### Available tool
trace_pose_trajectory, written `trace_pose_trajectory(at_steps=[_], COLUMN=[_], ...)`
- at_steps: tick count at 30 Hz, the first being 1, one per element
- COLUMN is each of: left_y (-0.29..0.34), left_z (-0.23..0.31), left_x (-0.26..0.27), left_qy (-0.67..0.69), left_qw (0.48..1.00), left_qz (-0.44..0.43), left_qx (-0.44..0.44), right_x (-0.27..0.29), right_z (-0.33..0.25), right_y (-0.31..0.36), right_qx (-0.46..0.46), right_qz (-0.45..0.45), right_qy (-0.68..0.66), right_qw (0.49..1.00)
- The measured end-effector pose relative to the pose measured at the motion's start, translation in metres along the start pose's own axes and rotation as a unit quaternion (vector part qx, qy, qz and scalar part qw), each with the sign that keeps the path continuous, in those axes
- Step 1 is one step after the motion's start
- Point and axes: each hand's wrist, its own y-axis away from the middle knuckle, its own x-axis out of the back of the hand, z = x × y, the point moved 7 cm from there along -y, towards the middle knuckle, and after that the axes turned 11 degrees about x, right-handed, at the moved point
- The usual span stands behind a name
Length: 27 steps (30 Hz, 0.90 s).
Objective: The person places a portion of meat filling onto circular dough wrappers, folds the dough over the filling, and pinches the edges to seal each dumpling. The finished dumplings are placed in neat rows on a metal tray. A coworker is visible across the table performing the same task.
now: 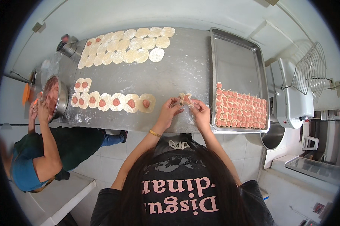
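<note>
Metal table [189, 69]: dough rounds [157, 55], tray [237, 45], white powder [86, 119].

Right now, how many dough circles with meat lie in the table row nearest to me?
7 dough circles, side by side on the table between the metal bowl and your left hand; none seems hidden.

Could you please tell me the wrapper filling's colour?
The filling is pink, best seen in the head view.

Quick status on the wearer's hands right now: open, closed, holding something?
Left hand: closed, pinching the left side of a partly folded dumpling.
Right hand: closed, pinching the same dumpling's right side.
</note>
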Motion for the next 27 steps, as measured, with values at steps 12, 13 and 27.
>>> trace_pose_trajectory(at_steps=[12, 13, 27], left_y=[0.01, 0.014, 0.012], left_z=[0.017, 0.019, -0.005], left_x=[0.01, 0.008, 0.009], left_qy=[-0.352, -0.369, -0.394], left_qw=[0.908, 0.894, 0.896], left_qz=[0.091, 0.091, 0.124], left_qx=[-0.207, -0.237, -0.164], right_x=[0.003, 0.002, -0.005], right_z=[-0.003, -0.001, 0.008], right_y=[-0.005, -0.005, -0.015], right_qx=[-0.015, -0.009, 0.084], right_qz=[-0.054, -0.061, -0.191], right_qy=[0.07, 0.081, 0.284], right_qw=[0.996, 0.995, 0.936])
